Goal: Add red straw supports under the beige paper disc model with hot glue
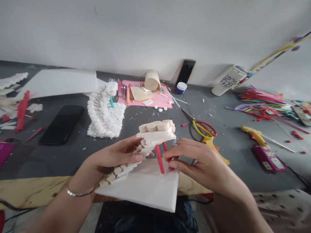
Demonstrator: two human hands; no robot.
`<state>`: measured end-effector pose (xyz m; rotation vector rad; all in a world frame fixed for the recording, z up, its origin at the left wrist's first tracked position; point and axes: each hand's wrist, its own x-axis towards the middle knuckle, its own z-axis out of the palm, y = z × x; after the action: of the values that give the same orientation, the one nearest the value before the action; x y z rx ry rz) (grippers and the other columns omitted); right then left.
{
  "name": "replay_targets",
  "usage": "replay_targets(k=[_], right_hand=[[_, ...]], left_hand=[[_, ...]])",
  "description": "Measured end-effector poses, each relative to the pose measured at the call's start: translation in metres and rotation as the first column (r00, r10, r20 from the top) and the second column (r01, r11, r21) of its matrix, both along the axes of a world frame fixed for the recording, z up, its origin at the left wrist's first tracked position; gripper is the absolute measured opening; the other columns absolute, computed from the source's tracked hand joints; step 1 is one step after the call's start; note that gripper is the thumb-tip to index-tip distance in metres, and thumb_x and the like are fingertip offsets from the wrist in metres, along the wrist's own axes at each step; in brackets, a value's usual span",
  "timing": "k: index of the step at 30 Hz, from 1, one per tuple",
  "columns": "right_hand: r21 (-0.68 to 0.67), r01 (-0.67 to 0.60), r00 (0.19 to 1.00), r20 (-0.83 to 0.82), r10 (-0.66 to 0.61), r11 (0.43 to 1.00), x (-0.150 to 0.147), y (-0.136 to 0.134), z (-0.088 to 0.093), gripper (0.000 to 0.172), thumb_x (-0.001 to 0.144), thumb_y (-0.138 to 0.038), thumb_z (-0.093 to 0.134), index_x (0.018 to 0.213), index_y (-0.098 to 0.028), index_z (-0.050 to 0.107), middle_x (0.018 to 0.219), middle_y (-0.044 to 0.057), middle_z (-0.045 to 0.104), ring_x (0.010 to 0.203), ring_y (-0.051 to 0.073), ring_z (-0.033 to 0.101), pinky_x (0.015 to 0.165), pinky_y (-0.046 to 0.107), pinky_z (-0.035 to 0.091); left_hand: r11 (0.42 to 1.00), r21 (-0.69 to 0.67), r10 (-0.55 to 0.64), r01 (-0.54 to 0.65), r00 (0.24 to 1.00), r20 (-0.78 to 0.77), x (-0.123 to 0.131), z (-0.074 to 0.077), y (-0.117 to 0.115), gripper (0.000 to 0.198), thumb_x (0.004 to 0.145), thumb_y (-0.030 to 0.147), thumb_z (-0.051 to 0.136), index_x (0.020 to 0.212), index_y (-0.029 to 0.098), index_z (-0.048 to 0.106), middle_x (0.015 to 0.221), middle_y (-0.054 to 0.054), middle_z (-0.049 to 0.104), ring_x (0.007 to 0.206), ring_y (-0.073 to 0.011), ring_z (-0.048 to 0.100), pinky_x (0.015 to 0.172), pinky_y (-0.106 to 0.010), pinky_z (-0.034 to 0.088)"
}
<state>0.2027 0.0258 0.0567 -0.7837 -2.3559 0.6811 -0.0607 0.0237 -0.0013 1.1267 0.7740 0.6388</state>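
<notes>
My left hand [116, 156] grips the side of a curved white foam model [155, 137], which is topped with beige rolled pieces [156, 126] and has beige blocks [114, 174] along its stepped edge. My right hand [196, 158] pinches a red rod [165, 147] under the model. A second red rod [159, 158] runs down to a white foam base board [145, 187] below my hands. I cannot tell whether either rod is fixed to the board.
A similar white textured model [102, 113] stands on the grey table [145, 118], beside a black phone [61, 124]. Yellow-handled scissors [204, 134], a yellow glue gun [255, 136], pink paper with markers [145, 97] and coloured pipe cleaners [262, 103] lie farther out.
</notes>
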Motion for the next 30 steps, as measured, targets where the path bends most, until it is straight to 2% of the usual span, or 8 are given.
replay_targets(k=[7, 11, 15, 21, 25, 27, 30], right_hand=[[-0.072, 0.065, 0.998, 0.020, -0.063, 0.995, 0.002, -0.003, -0.002, 0.011, 0.092, -0.017, 0.063, 0.098, -0.024, 0.069, 0.087, -0.004, 0.074, 0.079, 0.007, 0.066, 0.072, 0.016, 0.049], [-0.096, 0.172, 0.984, 0.058, -0.167, 0.980, 0.004, -0.003, -0.006, 0.011, 0.089, -0.016, 0.065, 0.096, -0.025, 0.066, 0.091, -0.004, 0.074, 0.082, 0.009, 0.067, 0.073, 0.019, 0.049], [-0.095, 0.308, 0.951, 0.059, -0.303, 0.947, 0.011, -0.002, -0.017, 0.006, 0.091, -0.024, 0.064, 0.097, -0.025, 0.064, 0.096, 0.000, 0.072, 0.089, 0.013, 0.066, 0.075, 0.023, 0.049], [-0.160, 0.400, 0.915, 0.014, -0.403, 0.902, 0.015, 0.000, -0.039, 0.008, 0.094, -0.027, 0.058, 0.095, -0.023, 0.065, 0.091, 0.001, 0.068, 0.082, 0.015, 0.060, 0.071, 0.027, 0.046], [-0.205, 0.448, 0.887, -0.019, -0.461, 0.871, 0.011, 0.005, -0.049, 0.011, 0.094, -0.031, 0.059, 0.093, -0.022, 0.066, 0.088, 0.002, 0.066, 0.078, 0.015, 0.058, 0.071, 0.028, 0.045], [-0.196, 0.482, 0.868, -0.025, -0.496, 0.854, 0.011, 0.010, -0.056, 0.011, 0.093, -0.030, 0.058, 0.093, -0.022, 0.066, 0.087, 0.002, 0.066, 0.078, 0.015, 0.058, 0.072, 0.029, 0.045], [-0.194, 0.521, 0.845, -0.019, -0.534, 0.831, 0.013, 0.017, -0.069, 0.010, 0.091, -0.028, 0.057, 0.092, -0.021, 0.065, 0.087, 0.003, 0.066, 0.078, 0.016, 0.057, 0.071, 0.029, 0.044]], left_hand=[[0.999, 0.048, -0.008, 0.009, 1.000, -0.020, 0.001, 0.003, 0.001, 0.057, 0.084, 0.036, 0.073, 0.138, 0.027, 0.060, 0.123, -0.006, 0.072, 0.118, -0.0299, 0.064, 0.100, -0.040, 0.051], [0.986, 0.161, -0.043, 0.050, 0.998, -0.047, -0.001, 0.003, 0.005, 0.054, 0.086, 0.035, 0.072, 0.137, 0.028, 0.060, 0.121, -0.006, 0.073, 0.116, -0.0283, 0.065, 0.100, -0.040, 0.051], [0.978, 0.205, -0.030, 0.048, 0.995, -0.093, -0.002, 0.001, 0.007, 0.060, 0.088, 0.036, 0.069, 0.145, 0.029, 0.051, 0.127, -0.006, 0.070, 0.122, -0.0285, 0.062, 0.101, -0.040, 0.051], [0.965, 0.253, 0.136, -0.071, 0.959, -0.249, 0.002, -0.002, 0.006, 0.071, 0.085, 0.041, 0.070, 0.149, 0.026, 0.043, 0.147, -0.010, 0.055, 0.136, -0.0328, 0.048, 0.106, -0.044, 0.048], [0.926, 0.363, 0.218, -0.103, 0.931, -0.293, 0.005, -0.002, 0.014, 0.075, 0.087, 0.044, 0.067, 0.152, 0.026, 0.037, 0.148, -0.011, 0.053, 0.129, -0.0321, 0.055, 0.102, -0.043, 0.051], [0.888, 0.445, 0.293, -0.117, 0.889, -0.352, 0.009, -0.001, 0.018, 0.074, 0.087, 0.046, 0.065, 0.153, 0.025, 0.036, 0.152, -0.010, 0.049, 0.131, -0.0320, 0.052, 0.105, -0.042, 0.048], [0.823, 0.555, 0.420, -0.117, 0.783, -0.459, 0.016, -0.001, 0.022, 0.075, 0.087, 0.048, 0.064, 0.153, 0.026, 0.035, 0.158, -0.008, 0.040, 0.141, -0.0325, 0.042, 0.115, -0.043, 0.038]])
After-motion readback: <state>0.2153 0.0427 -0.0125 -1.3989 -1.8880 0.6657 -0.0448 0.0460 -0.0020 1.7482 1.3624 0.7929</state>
